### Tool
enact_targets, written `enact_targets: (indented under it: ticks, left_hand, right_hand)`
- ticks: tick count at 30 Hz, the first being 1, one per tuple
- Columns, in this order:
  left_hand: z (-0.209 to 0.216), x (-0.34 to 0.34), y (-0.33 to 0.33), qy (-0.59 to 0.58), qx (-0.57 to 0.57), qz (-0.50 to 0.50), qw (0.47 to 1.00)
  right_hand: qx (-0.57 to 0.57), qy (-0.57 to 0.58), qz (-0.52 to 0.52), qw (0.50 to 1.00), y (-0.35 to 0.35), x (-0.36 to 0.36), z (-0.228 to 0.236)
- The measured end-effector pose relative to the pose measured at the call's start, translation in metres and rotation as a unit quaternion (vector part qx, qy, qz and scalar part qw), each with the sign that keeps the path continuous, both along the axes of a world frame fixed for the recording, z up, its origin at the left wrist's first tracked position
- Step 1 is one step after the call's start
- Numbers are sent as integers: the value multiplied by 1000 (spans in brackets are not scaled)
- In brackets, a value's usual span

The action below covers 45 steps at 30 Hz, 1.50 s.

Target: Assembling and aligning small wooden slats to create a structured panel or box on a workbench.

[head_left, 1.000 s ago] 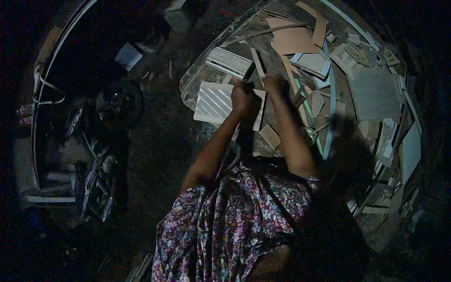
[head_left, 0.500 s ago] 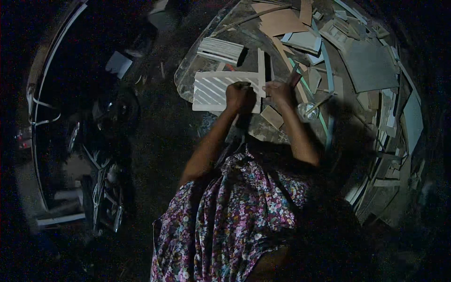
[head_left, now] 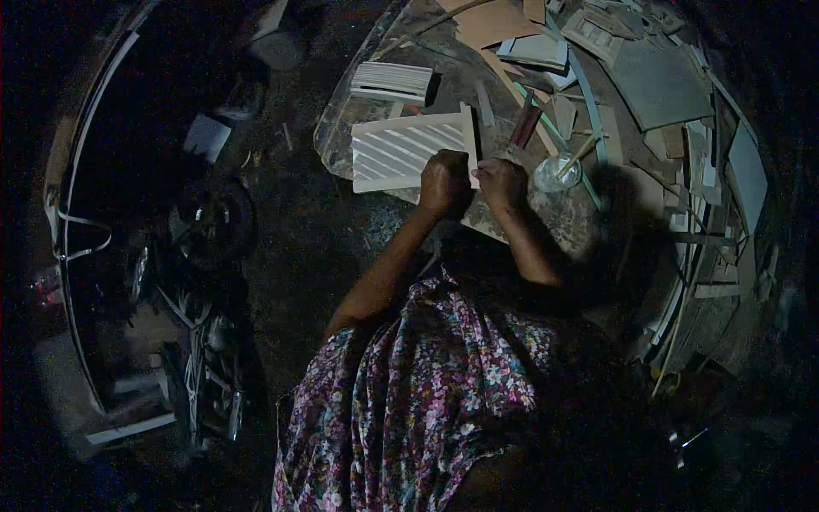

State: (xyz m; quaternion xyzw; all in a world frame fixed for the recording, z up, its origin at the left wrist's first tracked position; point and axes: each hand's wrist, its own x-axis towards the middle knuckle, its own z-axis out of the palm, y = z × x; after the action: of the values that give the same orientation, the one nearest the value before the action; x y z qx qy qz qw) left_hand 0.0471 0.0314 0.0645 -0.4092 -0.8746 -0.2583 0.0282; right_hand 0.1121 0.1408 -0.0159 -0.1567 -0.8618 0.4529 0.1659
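A pale, flat frame with diagonal slats (head_left: pixel 401 152) lies on the worktable, its lower edge towards me. My left hand (head_left: pixel 445 181) is closed at its lower right corner, fingers mostly hidden beneath the fist. Close beside it, my right hand (head_left: pixel 502 183) pinches the lower end of a narrow pale strip (head_left: pixel 468 136) that runs along the frame's right edge. The strip's upper end sticks out slightly past the frame. Beyond the frame sits a stack of thin pale strips (head_left: pixel 391 82).
Right of my right hand stands a clear container (head_left: pixel 556 173) with a stick in it. Dark reddish pieces (head_left: pixel 525 126) lie behind it. Offcuts and a large grey board (head_left: pixel 661 107) crowd the right side. The worktable's left edge (head_left: pixel 328 128) drops to dark floor.
The narrow strip has shifted closer against the frame's right edge. My right hand has moved slightly left and down, nearer my left. The whole view has shifted a little.
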Motion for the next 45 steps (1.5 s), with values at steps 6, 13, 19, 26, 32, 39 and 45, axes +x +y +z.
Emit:
enact_targets:
  ticks: [6,13,19,26,32,39,45]
  left_hand:
    - [-6,3,-5,32,3,-67,997]
    - [-11,0,-5,31,-85,-104,990]
    - [-13,7,-5,38,-42,-59,997]
    - [-15,6,-8,66,-86,-63,992]
    - [-21,-6,-19,-92,-31,-63,993]
    - [-32,-5,-19,-51,-6,-78,996]
    - [-22,1,-15,4,-61,-93,994]
  right_hand:
    - [-2,-81,-24,996,-6,0,42]
    - [-44,-119,17,992,7,-3,22]
    - [-32,-103,64,992,9,8,4]
    - [92,-141,120,978,11,13,38]
    - [107,-149,113,977,9,11,38]
    - [77,-132,135,979,10,12,21]
    - [26,-148,156,976,7,13,11]
